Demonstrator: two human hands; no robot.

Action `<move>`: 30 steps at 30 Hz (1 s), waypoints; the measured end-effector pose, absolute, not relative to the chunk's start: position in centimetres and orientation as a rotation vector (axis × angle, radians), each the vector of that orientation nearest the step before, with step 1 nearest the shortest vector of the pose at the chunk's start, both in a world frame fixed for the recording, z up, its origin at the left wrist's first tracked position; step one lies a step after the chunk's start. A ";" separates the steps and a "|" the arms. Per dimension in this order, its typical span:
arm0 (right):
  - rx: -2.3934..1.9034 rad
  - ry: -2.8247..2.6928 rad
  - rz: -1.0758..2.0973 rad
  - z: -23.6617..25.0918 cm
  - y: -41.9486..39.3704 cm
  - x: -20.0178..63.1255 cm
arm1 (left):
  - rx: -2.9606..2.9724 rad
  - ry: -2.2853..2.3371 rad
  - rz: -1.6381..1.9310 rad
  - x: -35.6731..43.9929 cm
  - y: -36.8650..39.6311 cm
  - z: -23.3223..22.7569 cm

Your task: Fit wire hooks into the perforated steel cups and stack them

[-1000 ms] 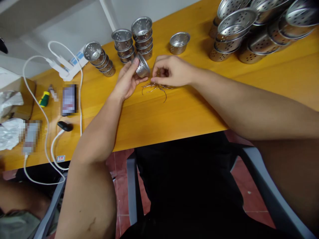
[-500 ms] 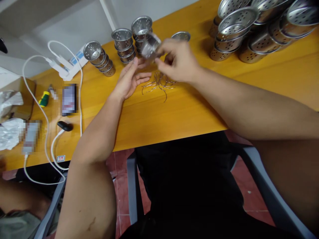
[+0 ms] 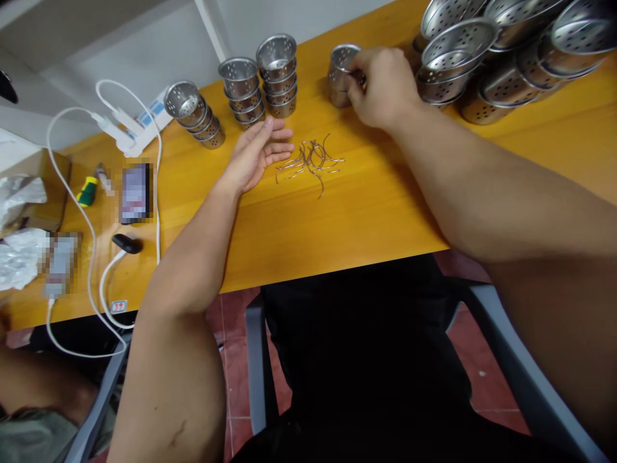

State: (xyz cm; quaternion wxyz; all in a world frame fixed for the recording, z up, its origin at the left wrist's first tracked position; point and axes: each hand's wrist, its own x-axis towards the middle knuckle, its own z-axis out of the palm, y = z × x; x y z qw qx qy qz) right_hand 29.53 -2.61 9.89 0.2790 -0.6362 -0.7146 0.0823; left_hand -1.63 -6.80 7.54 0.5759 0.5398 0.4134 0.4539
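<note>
Item: small perforated stainless-steel cup [image 3: 341, 76], upper centre of the frame. It is gripped at its right side by the right hand [image 3: 383, 87], fingers curled closed around the wall and rim. It appears to be seated on another cup of the same kind on the yellow-orange wooden surface [image 3: 366, 206]; the lower part is partly hidden by the fingers.

Item: left hand [image 3: 255, 154], centre of the frame. It is laid open and flat on the surface, palm turned inward, fingers extended, nothing held. The fingertips are just beside a loose pile of thin bent metal wire pieces [image 3: 311, 159].

Item: three short stacks of matching perforated steel cups [image 3: 277, 74], upper centre-left, above the left hand. The leftmost stack is tilted; the other two are upright.

Item: heap of larger perforated steel bowls [image 3: 491, 58], upper right corner, stacked and leaning, near the right hand.

Item: white power strip with white cables [image 3: 120, 125], upper left, the cables looped down past the surface edge.

Item: yellow-and-green handled screwdriver [image 3: 87, 190], left edge of the frame, beside two blurred phone-like objects.

Item: small black oval object [image 3: 126, 244], lower left of the surface, between the cables.

Item: crumpled white paper [image 3: 19, 193], far left edge.

Item: grey plastic chair [image 3: 511, 360], seen below the surface edge, over red floor tiles.
</note>
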 end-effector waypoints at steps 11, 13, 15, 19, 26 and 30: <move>-1.931 -2.138 -0.090 11.9 -4.1 27.7 | 1.296 0.948 1.064 -1.9 -6.2 6.7; -1.949 -2.142 -0.107 12.1 -4.0 27.3 | 1.296 0.950 1.065 -1.9 -6.0 6.4; -1.962 -2.153 -0.108 12.3 -3.9 27.1 | 1.291 0.961 1.064 -1.9 -5.9 6.4; -1.969 -2.160 -0.065 12.9 -3.9 27.0 | 1.285 0.983 1.062 -1.6 -6.1 6.7; -1.812 -2.223 -0.040 12.0 -4.2 27.4 | 1.291 0.998 1.071 -1.4 -6.3 7.0; -1.703 -2.185 -0.034 12.8 -4.6 27.7 | 1.295 0.983 1.069 -1.4 -6.3 7.0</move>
